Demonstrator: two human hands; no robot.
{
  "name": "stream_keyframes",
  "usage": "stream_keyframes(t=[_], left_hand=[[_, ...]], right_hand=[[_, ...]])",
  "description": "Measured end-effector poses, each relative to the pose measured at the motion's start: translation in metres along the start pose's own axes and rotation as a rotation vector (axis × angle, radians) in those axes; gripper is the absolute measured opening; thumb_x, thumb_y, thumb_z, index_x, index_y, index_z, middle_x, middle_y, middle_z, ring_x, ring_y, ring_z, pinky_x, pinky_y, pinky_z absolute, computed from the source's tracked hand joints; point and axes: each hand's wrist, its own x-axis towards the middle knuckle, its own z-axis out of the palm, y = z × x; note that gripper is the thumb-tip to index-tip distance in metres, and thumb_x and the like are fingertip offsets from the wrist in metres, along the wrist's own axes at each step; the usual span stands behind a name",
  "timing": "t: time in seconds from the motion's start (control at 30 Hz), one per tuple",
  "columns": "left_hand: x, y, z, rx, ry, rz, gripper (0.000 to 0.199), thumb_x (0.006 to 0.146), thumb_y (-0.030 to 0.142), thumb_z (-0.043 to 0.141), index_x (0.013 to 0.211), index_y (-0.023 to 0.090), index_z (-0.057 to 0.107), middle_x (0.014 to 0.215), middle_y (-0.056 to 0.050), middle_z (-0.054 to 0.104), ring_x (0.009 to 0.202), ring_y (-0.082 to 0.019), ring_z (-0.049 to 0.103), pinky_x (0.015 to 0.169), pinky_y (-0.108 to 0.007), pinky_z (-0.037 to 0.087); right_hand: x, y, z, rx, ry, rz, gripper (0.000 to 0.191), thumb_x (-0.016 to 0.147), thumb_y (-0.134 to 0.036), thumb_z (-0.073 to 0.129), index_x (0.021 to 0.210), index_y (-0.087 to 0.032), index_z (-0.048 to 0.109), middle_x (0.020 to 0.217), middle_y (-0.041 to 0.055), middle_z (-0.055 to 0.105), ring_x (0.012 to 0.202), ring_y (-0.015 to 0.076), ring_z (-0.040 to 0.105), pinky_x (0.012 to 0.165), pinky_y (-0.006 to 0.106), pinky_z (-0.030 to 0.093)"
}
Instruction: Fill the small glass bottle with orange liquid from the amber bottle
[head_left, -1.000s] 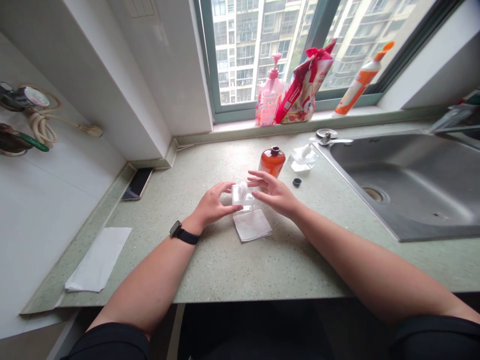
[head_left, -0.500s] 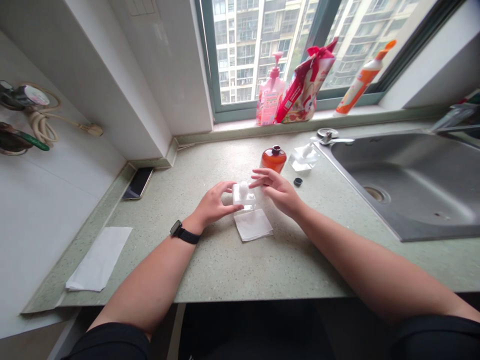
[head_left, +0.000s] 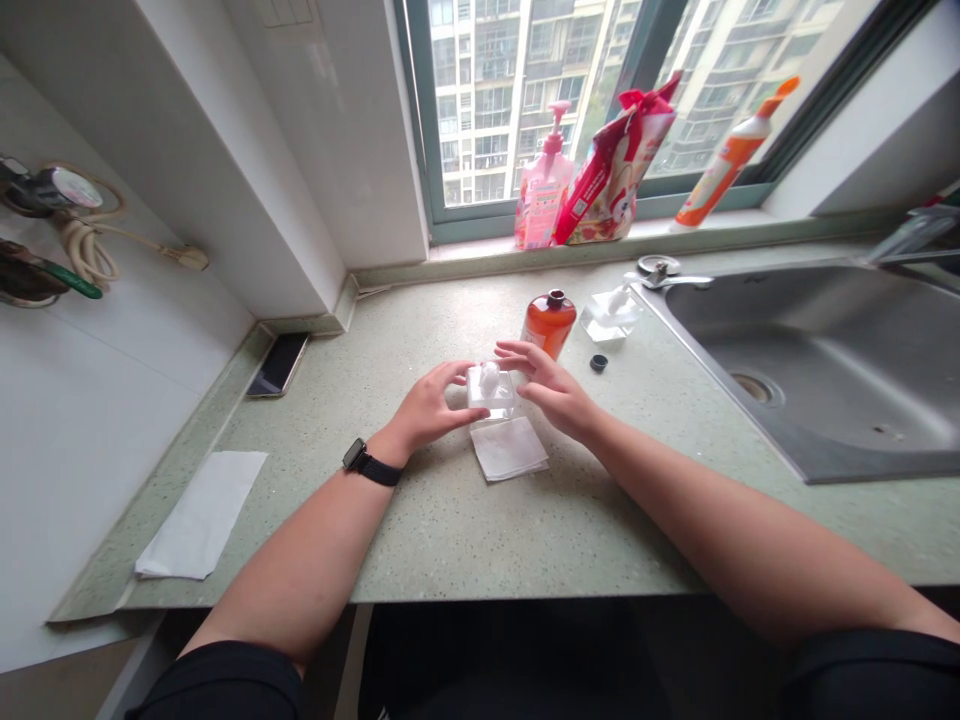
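A clear square container [head_left: 501,392] with a white rounded piece on top stands on the counter in front of me. My left hand [head_left: 439,405] grips it from the left, thumb at the front and fingers behind. My right hand [head_left: 546,388] is at its right side with the fingers apart, the fingertips close to its back right edge. Just in front of the container lies a folded white paper [head_left: 510,450]. Behind my right hand stands an uncapped orange-brown bottle [head_left: 549,322], and a small black cap [head_left: 598,363] lies to its right.
A second clear container [head_left: 610,314] stands beside the steel sink [head_left: 825,370]. On the left are a phone [head_left: 278,365] and a white paper sheet [head_left: 201,515]. The windowsill bears a pink pump bottle [head_left: 543,200], a red bag [head_left: 619,185] and an orange bottle [head_left: 724,170].
My right hand has shifted slightly left and its fingers have moved to the container's back edge. My left hand keeps its grip. The whole view has shifted slightly.
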Motion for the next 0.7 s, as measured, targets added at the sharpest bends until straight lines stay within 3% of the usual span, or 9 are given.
stream_keyframes(t=[0.07,0.13,0.23,0.43,0.57,0.7], left_hand=[[0.0,0.0,0.0,0.003,-0.001,-0.007,0.068,0.083,0.056,0.09,0.138,0.025,0.063,0.133,-0.011,0.072,0.111,-0.029,0.076,0.098,-0.049,0.063],[0.0,0.0,0.0,0.004,-0.004,-0.011,0.067,0.084,0.054,0.089,0.138,0.025,0.063,0.134,-0.011,0.071,0.111,-0.029,0.076,0.098,-0.049,0.063],[-0.001,0.0,0.0,0.004,-0.003,-0.016,0.066,0.084,0.054,0.089,0.138,0.025,0.063,0.134,-0.012,0.071,0.112,-0.03,0.076,0.099,-0.049,0.062],[0.0,0.004,-0.001,-0.007,-0.025,-0.038,0.07,0.084,0.057,0.088,0.141,0.024,0.062,0.137,-0.012,0.07,0.115,-0.03,0.075,0.099,-0.048,0.061],[0.001,0.004,-0.001,-0.012,-0.022,-0.035,0.07,0.084,0.055,0.089,0.14,0.023,0.062,0.136,-0.012,0.07,0.113,-0.029,0.075,0.1,-0.047,0.061],[0.001,0.003,-0.002,-0.006,-0.024,-0.042,0.069,0.084,0.055,0.088,0.138,0.022,0.063,0.135,-0.012,0.071,0.113,-0.029,0.075,0.1,-0.047,0.061]], right_hand=[[0.0,-0.001,-0.007,0.003,0.059,-0.012,0.053,0.088,-0.021,0.059,0.139,-0.032,0.059,0.113,0.0037,0.08,0.133,0.0297,0.067,0.12,0.06,0.046],[0.0,-0.001,-0.013,0.015,0.118,-0.01,0.05,0.089,-0.02,0.058,0.138,-0.032,0.059,0.103,0.0025,0.08,0.126,0.029,0.07,0.119,0.06,0.048],[-0.001,-0.002,-0.013,0.035,0.131,0.002,0.051,0.091,-0.021,0.059,0.14,-0.032,0.056,0.117,0.0048,0.08,0.126,0.0285,0.07,0.116,0.057,0.05],[-0.002,-0.001,0.004,0.067,-0.021,-0.019,0.06,0.094,-0.026,0.065,0.151,-0.036,0.049,0.146,0.0065,0.07,0.144,0.029,0.06,0.123,0.056,0.043],[-0.001,-0.001,0.001,0.066,-0.037,-0.002,0.054,0.094,-0.029,0.068,0.146,-0.036,0.055,0.14,0.0064,0.073,0.141,0.0307,0.062,0.118,0.057,0.047],[0.0,0.0,-0.008,0.065,0.041,-0.017,0.044,0.093,-0.029,0.069,0.137,-0.032,0.062,0.114,0.0046,0.08,0.132,0.03,0.067,0.118,0.057,0.047]])
